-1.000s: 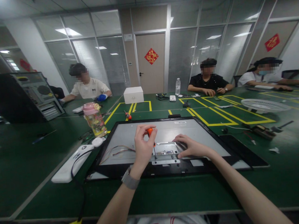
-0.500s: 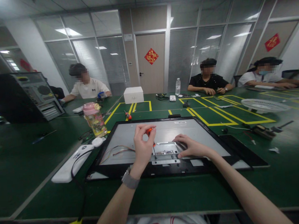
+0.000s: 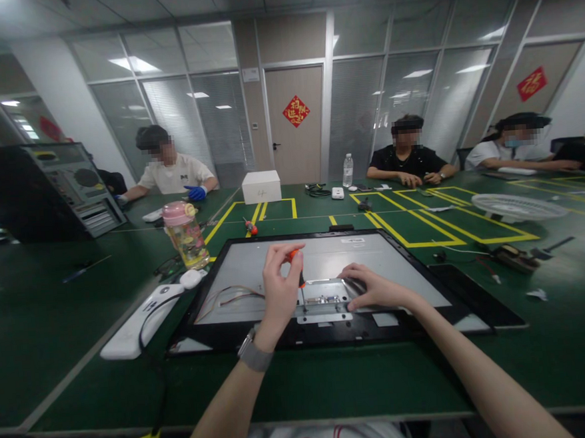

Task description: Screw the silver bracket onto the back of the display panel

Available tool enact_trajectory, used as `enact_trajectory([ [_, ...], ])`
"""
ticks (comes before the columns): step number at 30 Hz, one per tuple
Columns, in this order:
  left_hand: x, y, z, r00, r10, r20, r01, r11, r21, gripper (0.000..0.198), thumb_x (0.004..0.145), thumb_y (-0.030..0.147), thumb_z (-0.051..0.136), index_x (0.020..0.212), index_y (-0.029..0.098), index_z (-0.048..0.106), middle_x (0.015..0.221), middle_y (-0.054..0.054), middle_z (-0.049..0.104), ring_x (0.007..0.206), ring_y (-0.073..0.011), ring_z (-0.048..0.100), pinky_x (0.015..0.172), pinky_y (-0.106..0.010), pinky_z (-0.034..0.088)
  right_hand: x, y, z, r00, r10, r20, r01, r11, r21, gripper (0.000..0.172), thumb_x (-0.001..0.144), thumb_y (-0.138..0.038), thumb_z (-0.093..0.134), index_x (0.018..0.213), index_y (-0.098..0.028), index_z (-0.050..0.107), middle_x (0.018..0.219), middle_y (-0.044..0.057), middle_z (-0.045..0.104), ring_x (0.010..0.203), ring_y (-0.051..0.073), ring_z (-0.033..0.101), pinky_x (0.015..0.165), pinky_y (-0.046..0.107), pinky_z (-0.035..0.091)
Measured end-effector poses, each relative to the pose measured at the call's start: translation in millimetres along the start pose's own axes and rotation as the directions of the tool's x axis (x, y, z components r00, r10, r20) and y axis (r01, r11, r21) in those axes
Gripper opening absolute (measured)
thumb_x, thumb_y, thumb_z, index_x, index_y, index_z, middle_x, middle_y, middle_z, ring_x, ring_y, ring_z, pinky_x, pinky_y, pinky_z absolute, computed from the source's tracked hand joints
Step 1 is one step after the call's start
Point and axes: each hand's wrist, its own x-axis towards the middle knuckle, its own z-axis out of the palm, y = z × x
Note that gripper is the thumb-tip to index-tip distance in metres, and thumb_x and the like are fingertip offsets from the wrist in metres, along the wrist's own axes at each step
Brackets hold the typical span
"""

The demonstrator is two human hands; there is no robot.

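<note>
A flat display panel [image 3: 245, 262] with a black frame lies back side up in front of me. Near its front edge sits a metal bracket [image 3: 322, 289] with a row of connectors. My left hand [image 3: 281, 283], with a watch on its wrist, pinches the orange handle of a screwdriver [image 3: 295, 253]. The screwdriver stands upright, its thin shaft reaching down to the bracket's left part. Against the bracket's right end rests my right hand [image 3: 375, 286], thumb and fingers closed around that side. Thin coloured wires [image 3: 232, 291] lie on the panel left of my left hand.
To the left are a white power strip [image 3: 142, 323] and a pink-lidded bottle [image 3: 184, 236]. A computer case [image 3: 45, 189] stands further left. A black tablet-like slab [image 3: 478, 296] lies on the right. Behind are a white box [image 3: 261, 186] and several seated people.
My thumb has shifted slightly on the screwdriver handle; my right hand stays put. Across the table, a person's blue-gloved hand has opened out, and the person at far right has moved.
</note>
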Motion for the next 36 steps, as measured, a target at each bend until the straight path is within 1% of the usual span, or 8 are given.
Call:
enact_trajectory([
  [4, -0.2, -2.1, -0.5, 0.999, -0.013, 0.045, 0.016, 0.999, -0.050, 0.026, 0.091, 0.021, 0.046, 0.102, 0.021, 0.069, 0.095, -0.004, 0.065, 0.091, -0.0163, 0.060, 0.083, -0.028, 0.046, 0.3, 0.3, 0.1, 1.000, 0.003, 0.003, -0.003, 1.000, 0.001, 0.070, 0.064, -0.055, 0.078, 0.122, -0.021, 0.057, 0.130, 0.010, 0.045, 0.125, 0.031, 0.042, 0.110, 0.043, 0.031],
  [10, -0.2, -1.5, -0.7, 0.999, -0.013, 0.033, 0.014, 1.000, -0.019, 0.020, 0.087, 0.023, 0.055, 0.100, 0.020, 0.071, 0.094, -0.004, 0.061, 0.086, -0.0150, 0.058, 0.078, -0.026, 0.047, 1.1, 0.2, 1.1, 1.000, 0.009, -0.001, -0.009, 1.000, -0.002, 0.072, 0.062, -0.055, 0.078, 0.122, -0.020, 0.057, 0.130, 0.011, 0.045, 0.124, 0.032, 0.043, 0.110, 0.044, 0.032],
  [14, 0.0, -1.2, -0.5, 0.997, -0.018, 0.072, 0.023, 0.997, -0.069, 0.026, 0.092, 0.021, 0.046, 0.102, 0.021, 0.070, 0.098, -0.005, 0.064, 0.096, -0.0169, 0.059, 0.085, -0.028, 0.046, 0.6, 0.1, 0.8, 1.000, 0.016, -0.002, -0.016, 1.000, 0.004, 0.071, 0.063, -0.055, 0.077, 0.122, -0.021, 0.058, 0.132, 0.010, 0.044, 0.124, 0.033, 0.043, 0.109, 0.044, 0.032],
  [20, -0.6, -1.8, -0.4, 0.999, -0.003, 0.040, 0.003, 1.000, -0.022, 0.016, 0.085, 0.023, 0.059, 0.096, 0.020, 0.071, 0.090, -0.004, 0.057, 0.081, -0.0142, 0.056, 0.075, -0.026, 0.046, 1.2, 1.9, 1.4, 1.000, -0.001, -0.006, 0.001, 1.000, -0.005, 0.070, 0.063, -0.055, 0.077, 0.122, -0.022, 0.058, 0.130, 0.010, 0.046, 0.124, 0.032, 0.043, 0.110, 0.045, 0.031],
  [26, 0.0, -1.5, -1.5, 0.998, -0.021, 0.065, 0.025, 0.997, -0.068, 0.026, 0.092, 0.020, 0.045, 0.102, 0.020, 0.069, 0.097, -0.006, 0.063, 0.092, -0.0170, 0.059, 0.083, -0.029, 0.046, 0.3, -1.1, 0.5, 1.000, 0.024, 0.003, -0.024, 1.000, 0.004, 0.071, 0.063, -0.055, 0.077, 0.122, -0.021, 0.058, 0.132, 0.010, 0.044, 0.125, 0.032, 0.043, 0.110, 0.044, 0.031],
  [29, 0.0, -1.4, -0.5, 0.997, -0.040, 0.073, 0.046, 0.996, -0.073, 0.024, 0.091, 0.022, 0.047, 0.104, 0.019, 0.068, 0.096, -0.006, 0.063, 0.089, -0.0166, 0.059, 0.080, -0.028, 0.046, 0.0, -2.4, 0.0, 0.999, 0.031, 0.007, -0.031, 0.999, 0.006, 0.071, 0.062, -0.055, 0.077, 0.122, -0.021, 0.058, 0.133, 0.011, 0.044, 0.125, 0.033, 0.042, 0.110, 0.044, 0.031],
  [33, -0.3, -1.5, -0.1, 0.999, -0.029, 0.027, 0.030, 0.999, -0.016, 0.017, 0.087, 0.023, 0.056, 0.097, 0.020, 0.070, 0.090, -0.003, 0.057, 0.080, -0.0143, 0.055, 0.074, -0.025, 0.046, 0.5, -1.9, 0.5, 1.000, 0.025, 0.000, -0.025, 1.000, 0.009, 0.071, 0.062, -0.055, 0.077, 0.121, -0.021, 0.058, 0.131, 0.010, 0.045, 0.125, 0.033, 0.042, 0.110, 0.044, 0.031],
  [36, 0.0, -1.3, -1.1, 0.999, -0.027, 0.038, 0.028, 0.999, -0.036, 0.023, 0.090, 0.023, 0.049, 0.098, 0.021, 0.070, 0.091, -0.004, 0.059, 0.085, -0.0153, 0.057, 0.078, -0.026, 0.046, 1.0, -0.5, 1.1, 1.000, 0.023, -0.002, -0.023, 1.000, 0.006, 0.071, 0.062, -0.055, 0.078, 0.121, -0.022, 0.058, 0.131, 0.010, 0.045, 0.125, 0.033, 0.042, 0.110, 0.044, 0.031],
])
